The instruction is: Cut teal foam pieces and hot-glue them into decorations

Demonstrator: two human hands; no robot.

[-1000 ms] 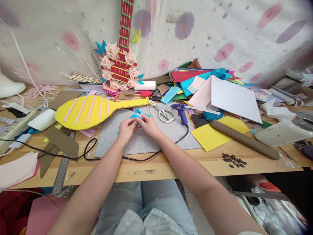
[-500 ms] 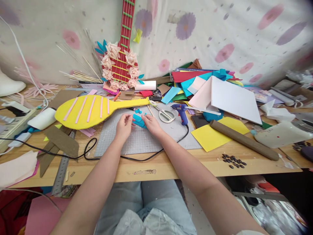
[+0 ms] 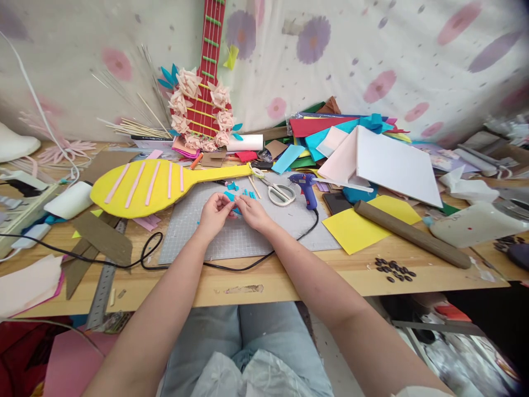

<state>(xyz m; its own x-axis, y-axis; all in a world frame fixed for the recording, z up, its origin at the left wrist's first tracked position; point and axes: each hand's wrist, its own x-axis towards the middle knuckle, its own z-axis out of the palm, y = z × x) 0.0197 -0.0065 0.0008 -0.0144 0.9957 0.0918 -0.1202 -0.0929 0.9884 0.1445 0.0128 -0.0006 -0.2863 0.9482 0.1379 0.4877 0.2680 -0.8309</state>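
My left hand (image 3: 216, 214) and my right hand (image 3: 253, 212) meet above the grey cutting mat (image 3: 185, 242), fingers closed on a small piece of blue paper (image 3: 230, 196). Most of that piece is hidden behind the fingers. Just beyond them, several blue scraps (image 3: 249, 193) lie on the mat. White-handled scissors (image 3: 281, 194) rest to the right of my right hand. A yellow lute-shaped cutout (image 3: 140, 187) with pink strips lies behind and left of my left hand.
A blue glue gun (image 3: 306, 190) stands right of the scissors, its black cord (image 3: 243, 270) crossing the mat's front. A red flower-trimmed instrument model (image 3: 202, 110) leans at the back. Yellow paper (image 3: 351, 229), a brown roll (image 3: 413, 237) and dark beads (image 3: 394, 270) lie right.
My hands have drawn together and the left has shifted right. The blue piece, earlier broadly visible between them, is now mostly covered by fingers.
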